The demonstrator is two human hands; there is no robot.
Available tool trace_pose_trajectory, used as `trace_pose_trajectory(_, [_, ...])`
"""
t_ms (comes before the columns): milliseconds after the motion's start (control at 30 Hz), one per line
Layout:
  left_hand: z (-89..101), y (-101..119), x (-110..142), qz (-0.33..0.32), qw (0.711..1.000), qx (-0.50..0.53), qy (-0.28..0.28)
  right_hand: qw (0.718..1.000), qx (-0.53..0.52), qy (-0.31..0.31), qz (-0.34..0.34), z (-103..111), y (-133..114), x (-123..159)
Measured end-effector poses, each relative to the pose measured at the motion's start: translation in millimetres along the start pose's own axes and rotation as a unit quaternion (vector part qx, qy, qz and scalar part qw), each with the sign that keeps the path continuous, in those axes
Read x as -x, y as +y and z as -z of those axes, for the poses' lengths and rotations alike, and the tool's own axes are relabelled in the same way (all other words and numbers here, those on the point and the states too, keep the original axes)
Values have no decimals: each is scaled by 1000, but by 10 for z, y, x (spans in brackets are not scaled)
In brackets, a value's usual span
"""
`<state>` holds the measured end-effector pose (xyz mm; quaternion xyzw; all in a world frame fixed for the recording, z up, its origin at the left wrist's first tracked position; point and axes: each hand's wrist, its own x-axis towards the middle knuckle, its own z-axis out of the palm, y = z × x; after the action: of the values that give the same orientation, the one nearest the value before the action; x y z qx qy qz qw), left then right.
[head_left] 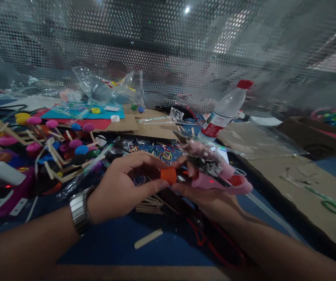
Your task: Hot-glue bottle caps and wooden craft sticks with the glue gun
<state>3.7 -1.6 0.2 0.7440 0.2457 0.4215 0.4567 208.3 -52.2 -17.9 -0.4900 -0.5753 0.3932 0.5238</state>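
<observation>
My left hand (121, 183) is closed, pinching an orange bottle cap (168, 176) between thumb and fingers in front of me. From the other side, my right hand (206, 195) meets the cap with its thumb and fingertips. A pair of scissors with pink handles (235, 183) is tucked in that same hand, the blades pointing up and away to the left. Greyish, ragged material covers part of the blades and hides their shape. Below my hands lie several wooden sticks (149, 207) and a dark tool with a red handle loop (223, 249).
A plastic bottle with a red cap (223, 113) stands tilted in view behind my right hand. Bottle caps and stick assemblies (59, 148) crowd the left, beside a purple glue-gun-like device (6, 191). Rubber bands (166, 152) lie mid-table; cardboard (291, 187) lies right. A mesh panel rises behind.
</observation>
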Motion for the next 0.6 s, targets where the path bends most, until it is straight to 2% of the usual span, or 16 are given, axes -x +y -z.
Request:
trace_pose_trajectory(133, [2,-3,-3,-3,1000,-2,-4,1000,3,-4,-20,0,-9,4])
trace_pose_trajectory(300, [-5,-3,-12,-10,1000,-5,-3,1000,8,3,-1,-2,16,6])
trace_pose_trajectory(500, [-12,-12,5,-3,1000,4,10,998,27,-15,-47,9,-49,2])
trace_pose_trajectory(600, [-11,-8,19,-1,1000,13,12,998,41,-15,-35,8,-78,6])
